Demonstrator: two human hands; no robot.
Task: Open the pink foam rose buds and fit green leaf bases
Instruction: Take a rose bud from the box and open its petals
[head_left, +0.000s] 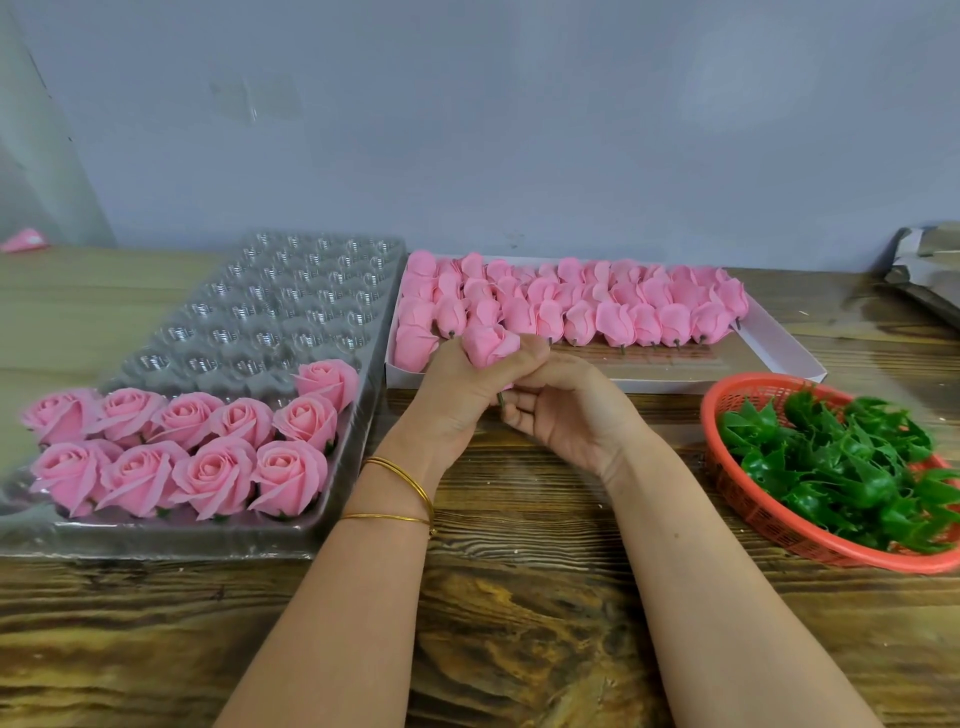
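**A:** Where is the bud being worked on?

**B:** The left hand (457, 387) has its fingers curled round a pink foam rose bud (488, 344). Just under it, the right hand (566, 415) curls in and seems to pinch the dark stem (501, 399), though its fingertips are mostly hidden.

**A:** And the rest of the stock?

**B:** Just beyond both hands, rows of closed buds (613, 304) lie in a white box (789, 358). Left of the left hand, opened roses (208, 441) fill the near cells of a clear plastic tray (291, 291). Right of the right hand, well apart, green leaf bases (841, 467) are heaped in a red basket (769, 525).

**A:** Anything on the wrists?

**B:** Gold bangles (405, 473) on the left one, above the wooden table (519, 597).
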